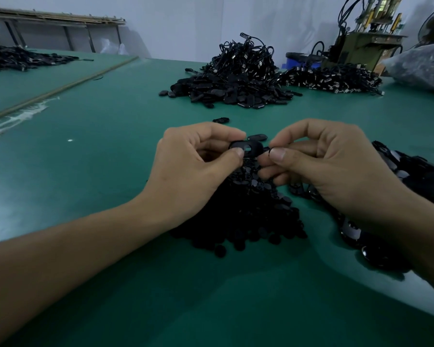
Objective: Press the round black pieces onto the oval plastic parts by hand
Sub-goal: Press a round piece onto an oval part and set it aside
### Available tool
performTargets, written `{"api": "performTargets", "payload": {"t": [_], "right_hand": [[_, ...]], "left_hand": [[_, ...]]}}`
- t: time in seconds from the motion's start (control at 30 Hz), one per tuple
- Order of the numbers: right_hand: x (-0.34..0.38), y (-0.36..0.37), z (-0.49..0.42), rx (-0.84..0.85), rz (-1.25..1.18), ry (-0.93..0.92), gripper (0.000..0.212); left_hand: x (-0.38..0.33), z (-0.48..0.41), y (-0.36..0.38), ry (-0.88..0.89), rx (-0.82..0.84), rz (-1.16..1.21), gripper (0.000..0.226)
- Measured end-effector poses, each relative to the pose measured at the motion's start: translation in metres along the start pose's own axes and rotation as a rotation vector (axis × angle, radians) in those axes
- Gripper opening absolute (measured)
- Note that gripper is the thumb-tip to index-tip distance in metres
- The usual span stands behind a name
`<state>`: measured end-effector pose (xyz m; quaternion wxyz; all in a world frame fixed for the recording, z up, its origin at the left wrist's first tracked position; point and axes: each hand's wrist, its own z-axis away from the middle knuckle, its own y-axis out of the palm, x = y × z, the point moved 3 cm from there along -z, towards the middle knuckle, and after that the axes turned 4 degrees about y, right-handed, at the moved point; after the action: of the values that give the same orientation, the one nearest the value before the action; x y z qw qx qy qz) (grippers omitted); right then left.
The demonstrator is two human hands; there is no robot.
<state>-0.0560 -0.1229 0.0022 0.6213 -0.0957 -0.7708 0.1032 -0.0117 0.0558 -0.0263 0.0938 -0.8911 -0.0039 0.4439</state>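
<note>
Oval part [246, 146] pinched by left hand [193, 169], probably right hand [331, 169].

The left hand [198, 166] pinches an oval plastic part [246, 146] between thumb and forefinger, with its hole facing up. The right hand [331, 166] pinches a small black piece [267, 149] at the thumb tip, touching the oval's right end. Beneath both sets of fingers a heap of round black pieces [248, 216] lies on the green table [98, 159]. Just beyond the fingertips lies a loose oval [257, 137]. More ovals [398, 191] are piled to the right of the right hand's curled fingers.
</note>
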Motion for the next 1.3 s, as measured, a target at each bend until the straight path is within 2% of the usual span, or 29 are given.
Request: {"api": "performTargets", "payload": {"t": [0.13, 0.3, 0.47, 0.73, 1.03, 1.3], "right_hand": [[-0.001, -0.004, -0.001, -0.082, 0.088, -0.053, 0.009], [-0.004, -0.004, -0.003, -0.107, -0.041, 0.0, 0.012], [-0.002, 0.001, 0.0, -0.134, 0.061, -0.021, 0.007], [-0.002, 0.007, 0.0, -0.15, 0.19, -0.087, 0.011], [-0.003, 0.01, 0.001, -0.167, 0.23, -0.107, 0.012], [-0.001, 0.011, 0.002, -0.218, 0.325, -0.127, 0.031]], "left_hand": [[0.0, 0.0, 0.0, 0.004, -0.002, 0.002, 0.018], [-0.001, 0.0, 0.001, 0.002, 0.009, 0.024, 0.018], [-0.004, 0.001, 0.002, 0.02, 0.038, 0.05, 0.019], [-0.004, 0.001, 0.003, 0.045, 0.066, 0.058, 0.02], [-0.004, 0.001, 0.005, 0.079, 0.104, 0.056, 0.021], [-0.007, 0.003, 0.008, 0.123, 0.137, -0.037, 0.022]]}}
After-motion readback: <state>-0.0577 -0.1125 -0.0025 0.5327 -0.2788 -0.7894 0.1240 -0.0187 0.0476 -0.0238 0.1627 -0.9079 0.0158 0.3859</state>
